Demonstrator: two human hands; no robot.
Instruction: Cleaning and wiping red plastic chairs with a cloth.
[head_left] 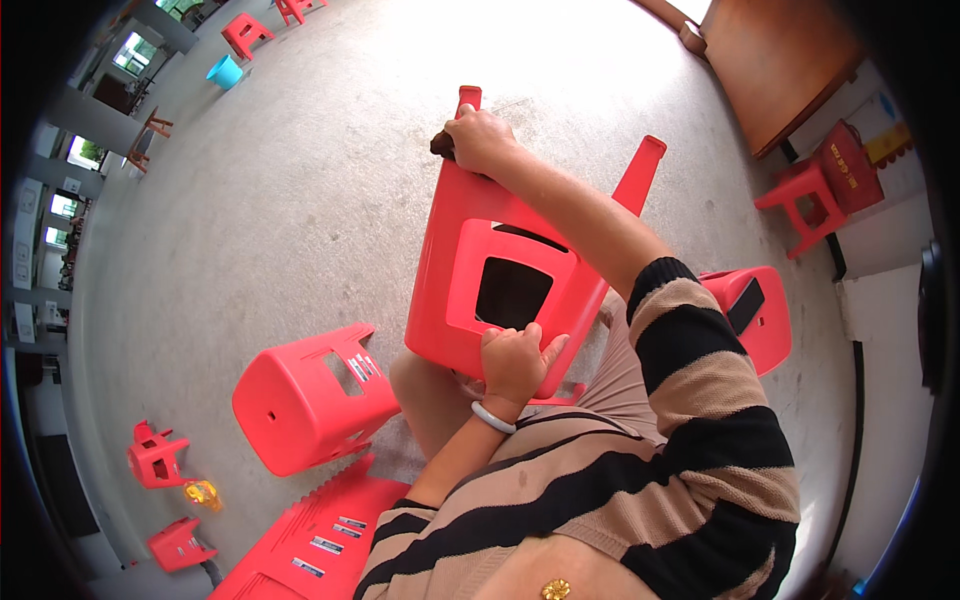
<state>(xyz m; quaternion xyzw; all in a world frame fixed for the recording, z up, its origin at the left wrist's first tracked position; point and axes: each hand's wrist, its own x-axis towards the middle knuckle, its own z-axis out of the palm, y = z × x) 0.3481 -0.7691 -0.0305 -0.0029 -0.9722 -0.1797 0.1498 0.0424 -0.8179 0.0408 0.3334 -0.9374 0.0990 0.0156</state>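
A red plastic stool (pixel 440 260) lies tilted over my legs, two legs pointing away from me. My right hand (pixel 480 140) is closed on a dark brown cloth or pad (pixel 441 144), pressed to the stool's upper left leg. My left hand (pixel 515 362), with a white bracelet at the wrist, grips the stool's lower part at the edge of its square opening. The underside of the stool is mostly hidden.
Red stools lie at left (pixel 290 410) and lower left (pixel 150 450); another (pixel 770 340) holds a phone (pixel 745 305). Stacked red plastic (pixel 270 540) is below left, a yellow item (pixel 200 494) nearby. A blue bucket (pixel 224 72) and wooden board (pixel 780 60) stand farther off.
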